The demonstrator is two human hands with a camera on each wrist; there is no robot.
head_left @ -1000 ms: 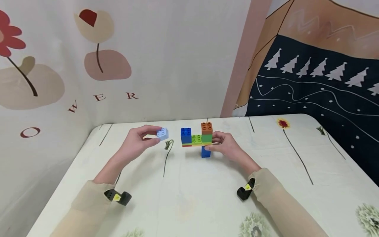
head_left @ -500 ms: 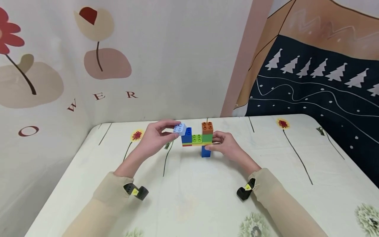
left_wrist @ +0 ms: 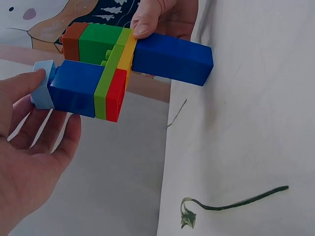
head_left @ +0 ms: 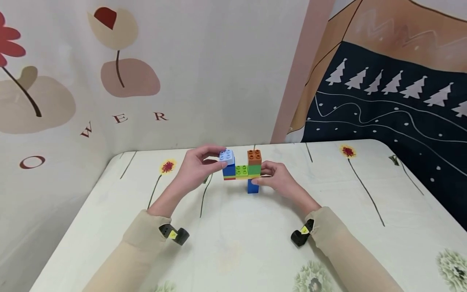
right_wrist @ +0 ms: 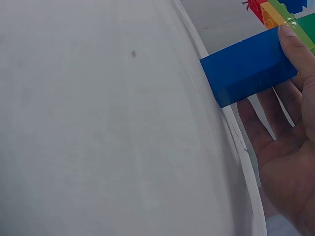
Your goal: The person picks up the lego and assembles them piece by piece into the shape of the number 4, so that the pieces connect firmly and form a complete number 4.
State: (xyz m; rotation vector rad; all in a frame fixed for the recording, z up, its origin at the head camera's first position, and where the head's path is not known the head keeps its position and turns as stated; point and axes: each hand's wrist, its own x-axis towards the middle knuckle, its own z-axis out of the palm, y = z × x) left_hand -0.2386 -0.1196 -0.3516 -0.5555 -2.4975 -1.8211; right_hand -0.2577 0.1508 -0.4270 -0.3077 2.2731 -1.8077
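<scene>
My left hand (head_left: 193,170) pinches a light blue toy brick (head_left: 227,156) between thumb and fingers. That brick meets the top of a dark blue brick (left_wrist: 76,88), looking slightly askew in the left wrist view. The dark blue brick belongs to a built shape with a lime brick (head_left: 241,170), a red brick (left_wrist: 116,96) and a yellow brick (left_wrist: 129,56). On its right side rise a green brick (head_left: 254,170) and a brown-orange brick (head_left: 254,157). My right hand (head_left: 279,178) grips the shape near the top of its blue column (right_wrist: 248,66), thumb in front.
A white flower-printed cloth covers the table (head_left: 233,243). Behind it hangs a pale printed curtain (head_left: 219,81), with a dark tree-patterned cloth (head_left: 383,109) at the right. Both wrists carry a small black camera (head_left: 300,238).
My left hand has carried the light blue brick rightward, from apart at the left to over the dark blue brick. The right hand and the built shape have stayed in place.
</scene>
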